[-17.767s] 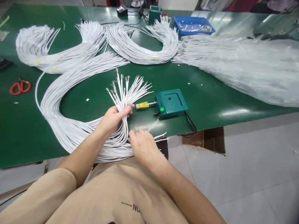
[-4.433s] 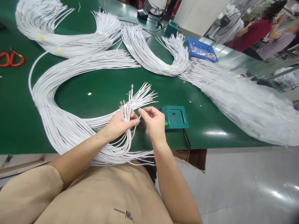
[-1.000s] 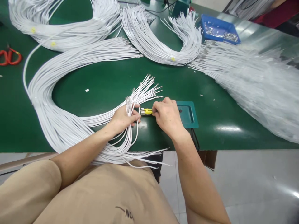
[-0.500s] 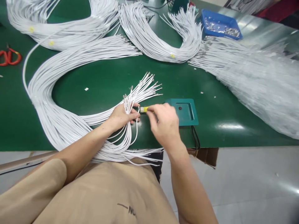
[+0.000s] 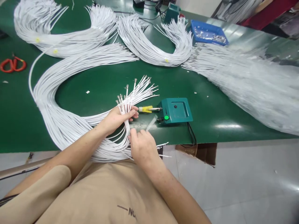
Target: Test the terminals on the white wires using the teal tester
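Observation:
My left hand [image 5: 121, 116] is closed around a bunch of white cables [image 5: 126, 126], whose metal-tipped ends fan upward past the thumb. Just below it, my right hand [image 5: 144, 147] is closed, its fingertips pinching at a white cable on the bunch's right edge. A translucent strip [image 5: 152, 123] slants up from behind the right-hand fingers; whether they grip it is unclear. To the right of my left fingers, a yellow-sleeved tool head [image 5: 146, 109] sticks out on a metal shaft from a teal machine [image 5: 177, 112] with a lit green button.
A large white cable bundle [image 5: 46, 109] curves round on the left. More coiled bundles [image 5: 154, 46] lie behind. Red-handled scissors [image 5: 13, 64] rest at far left. Plastic-covered cables [image 5: 247, 84] spread right, near a blue tray [image 5: 209, 32] of small metal parts. A cardboard box [image 5: 205, 152] sits below the table edge.
My right hand has moved from the yellow tool head down and left to the cables. The tool head and green button are now uncovered. The view has shifted slightly.

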{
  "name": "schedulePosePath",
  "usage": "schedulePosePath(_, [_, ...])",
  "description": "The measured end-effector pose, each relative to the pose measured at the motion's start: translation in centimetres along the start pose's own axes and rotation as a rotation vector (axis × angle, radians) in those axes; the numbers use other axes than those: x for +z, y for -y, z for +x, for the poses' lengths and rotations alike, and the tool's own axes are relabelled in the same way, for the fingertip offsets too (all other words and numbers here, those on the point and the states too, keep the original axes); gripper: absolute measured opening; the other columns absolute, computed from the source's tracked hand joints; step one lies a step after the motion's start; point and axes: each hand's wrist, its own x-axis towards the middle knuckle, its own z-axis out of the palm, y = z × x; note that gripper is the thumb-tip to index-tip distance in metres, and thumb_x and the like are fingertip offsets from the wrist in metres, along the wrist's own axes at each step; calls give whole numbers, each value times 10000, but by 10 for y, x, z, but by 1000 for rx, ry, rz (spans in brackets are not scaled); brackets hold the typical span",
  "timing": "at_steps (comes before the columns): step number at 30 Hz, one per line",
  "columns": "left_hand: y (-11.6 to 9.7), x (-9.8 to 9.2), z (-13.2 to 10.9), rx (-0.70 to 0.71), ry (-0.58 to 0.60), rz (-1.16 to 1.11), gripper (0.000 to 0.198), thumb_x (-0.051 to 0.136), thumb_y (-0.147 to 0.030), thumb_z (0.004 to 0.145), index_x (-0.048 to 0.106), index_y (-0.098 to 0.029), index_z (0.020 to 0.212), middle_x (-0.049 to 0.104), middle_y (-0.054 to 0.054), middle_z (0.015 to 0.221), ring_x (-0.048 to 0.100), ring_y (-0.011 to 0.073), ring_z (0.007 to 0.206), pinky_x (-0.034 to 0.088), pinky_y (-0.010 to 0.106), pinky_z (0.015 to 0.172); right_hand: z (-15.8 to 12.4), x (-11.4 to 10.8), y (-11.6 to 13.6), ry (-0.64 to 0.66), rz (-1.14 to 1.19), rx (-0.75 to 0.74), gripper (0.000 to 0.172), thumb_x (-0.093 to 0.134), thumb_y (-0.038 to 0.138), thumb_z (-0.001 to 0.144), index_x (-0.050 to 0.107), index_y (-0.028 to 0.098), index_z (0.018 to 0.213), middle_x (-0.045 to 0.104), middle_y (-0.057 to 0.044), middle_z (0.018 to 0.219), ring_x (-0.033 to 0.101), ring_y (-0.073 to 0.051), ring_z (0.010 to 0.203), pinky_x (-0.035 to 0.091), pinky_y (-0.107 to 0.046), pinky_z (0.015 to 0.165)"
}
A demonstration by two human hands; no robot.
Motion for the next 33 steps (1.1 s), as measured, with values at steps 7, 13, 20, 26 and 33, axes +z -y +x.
schedulePosePath(7, [0, -5, -8, 22, -43, 62, 306, 722, -367, 724, 717, -150, 940, 640, 12, 727, 569, 122, 683, 439, 239, 659, -12, -17, -11, 231, 45, 53, 146, 442, 276, 932, 563, 197, 916, 639, -38, 697, 609, -206, 676, 320, -311, 568])
schedulePosePath(13, [4, 3, -10, 5, -32, 19, 338, 741, -320, 703, 694, -154, 993, 645, 7, 742, 580, 106, 645, 462, 223, 636, -20, -9, 3, 46, 61, 64, 36, 524, 176, 864, 541, 193, 838, 632, -37, 817, 565, -205, 780, 353, -325, 664])
schedulePosePath(20, [-3, 25, -16, 7, 113, 240, 276, 678, -353, 757, 668, -156, 951, 661, 22, 772, 604, 128, 660, 459, 227, 590, -57, -3, -27, -175, 253, 336, 223, 436, 265, 941, 573, 196, 780, 634, -32, 788, 558, -166, 761, 380, -281, 706])
schedulePosePath(26, [6, 55, -27, 96, 343, 652, 162, 619, -316, 779, 672, -190, 864, 674, 18, 816, 616, 176, 755, 459, 292, 720, -77, 4, -81, -363, 256, 578, 216, 425, 172, 911, 641, 185, 918, 654, -66, 875, 568, -206, 872, 415, -315, 797])
schedulePosePath(33, [25, 82, -30, 342, 351, 1179, 106, 495, -234, 826, 575, -189, 771, 612, 45, 805, 560, 196, 771, 374, 291, 658, -69, 8, -86, -388, 364, 580, 206, 466, 169, 871, 669, 198, 881, 662, -57, 851, 584, -204, 859, 427, -312, 779])
